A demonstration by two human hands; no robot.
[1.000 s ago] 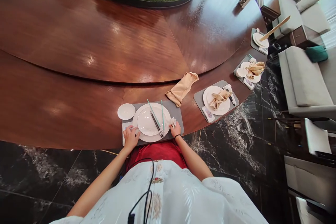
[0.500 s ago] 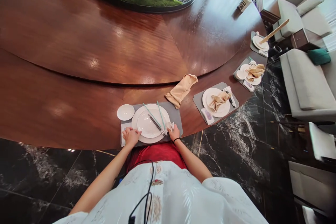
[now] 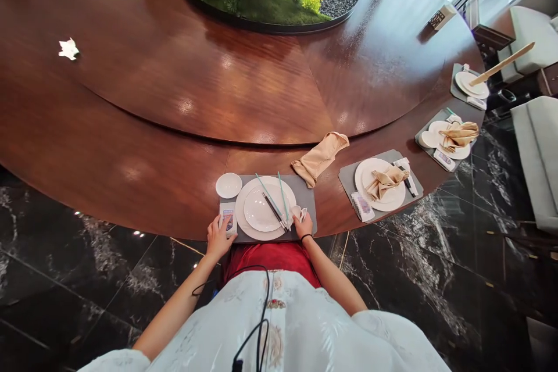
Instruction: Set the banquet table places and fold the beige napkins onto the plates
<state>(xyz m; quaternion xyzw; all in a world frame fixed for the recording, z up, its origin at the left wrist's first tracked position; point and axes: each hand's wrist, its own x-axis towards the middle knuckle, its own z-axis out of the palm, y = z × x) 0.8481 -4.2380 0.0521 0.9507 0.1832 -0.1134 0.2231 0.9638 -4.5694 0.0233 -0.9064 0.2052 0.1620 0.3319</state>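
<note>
A white plate [image 3: 243, 226] with a smaller plate [image 3: 261, 209] stacked on it rests on a grey placemat [image 3: 308, 197] at the table edge. Dark chopsticks [image 3: 274, 209] and two pale green sticks [image 3: 282, 195] lie slantwise across the plates. Left of them, my left hand [image 3: 220, 237] has its fingers around the lower part of a white printed packet [image 3: 227, 213] lying on the mat. On the right side, my right hand [image 3: 304, 226] pinches a small white piece [image 3: 297, 211], perhaps a spoon. A small white dish [image 3: 229, 185] sits at the mat's upper left corner.
A folded beige napkin [image 3: 320, 158] lies beyond the mat. Further place settings follow along the right edge, the nearest with a beige napkin [image 3: 386, 183] on its plates. A raised turntable [image 3: 261, 104] carries a moss-and-gravel centrepiece [image 3: 270, 20].
My left hand has drawn back toward the table edge and off the plate's rim, uncovering the packet's print. My right hand stays by the white piece. The view has shifted left.
</note>
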